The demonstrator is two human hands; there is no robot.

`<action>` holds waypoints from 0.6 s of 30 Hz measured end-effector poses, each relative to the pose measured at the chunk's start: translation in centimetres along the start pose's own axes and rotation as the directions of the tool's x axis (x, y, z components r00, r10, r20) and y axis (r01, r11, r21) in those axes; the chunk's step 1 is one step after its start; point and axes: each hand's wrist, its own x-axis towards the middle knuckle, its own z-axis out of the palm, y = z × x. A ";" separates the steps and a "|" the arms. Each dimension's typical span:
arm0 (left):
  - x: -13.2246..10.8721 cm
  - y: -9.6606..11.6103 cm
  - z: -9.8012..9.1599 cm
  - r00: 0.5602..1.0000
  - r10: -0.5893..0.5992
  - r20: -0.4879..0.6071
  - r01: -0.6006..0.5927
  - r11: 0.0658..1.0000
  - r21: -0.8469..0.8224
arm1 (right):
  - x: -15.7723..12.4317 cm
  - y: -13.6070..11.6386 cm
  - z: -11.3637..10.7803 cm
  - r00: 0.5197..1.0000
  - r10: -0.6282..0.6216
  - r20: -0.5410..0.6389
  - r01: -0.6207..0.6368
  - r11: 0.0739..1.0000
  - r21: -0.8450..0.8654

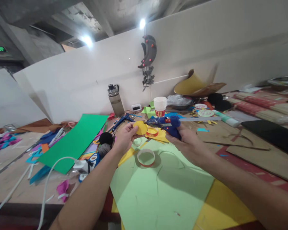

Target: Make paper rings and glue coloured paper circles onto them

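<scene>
My left hand (125,136) pinches a round yellow paper disc (140,127) and holds it up above the table. My right hand (187,140) is wrapped round the grip of a blue glue gun (166,124) whose nozzle points left toward the disc. A glue stick juts from the gun's back end. Below the hands lies a red-rimmed tape ring (146,157) on a light green paper sheet (158,188). A second red ring (152,132) rests on yellow paper just under the gun.
A dark green sheet (74,140), a white power cable (50,179) with plug, a water bottle (115,100), stacked paper cups (160,106), black and grey yarn balls (105,142), paper scraps, cardboard (254,150) and wrapped stick bundles (266,105) crowd the table. A white wall stands behind.
</scene>
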 end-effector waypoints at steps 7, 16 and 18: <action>0.0 -0.3 0.1 1.000 -0.023 0.021 0.022 0.999 0.037 | 0.0 -0.7 -0.2 0.999 0.024 0.031 -0.024 1.000 -0.002; 0.3 -0.1 -0.4 0.999 0.026 -0.019 -0.025 0.999 0.021 | -0.2 -0.4 0.0 0.997 -0.010 0.079 0.000 0.992 0.130; 0.4 0.0 -0.4 0.999 0.044 -0.025 -0.043 0.999 0.024 | -0.2 -0.4 0.1 0.995 -0.004 0.097 -0.013 0.985 0.171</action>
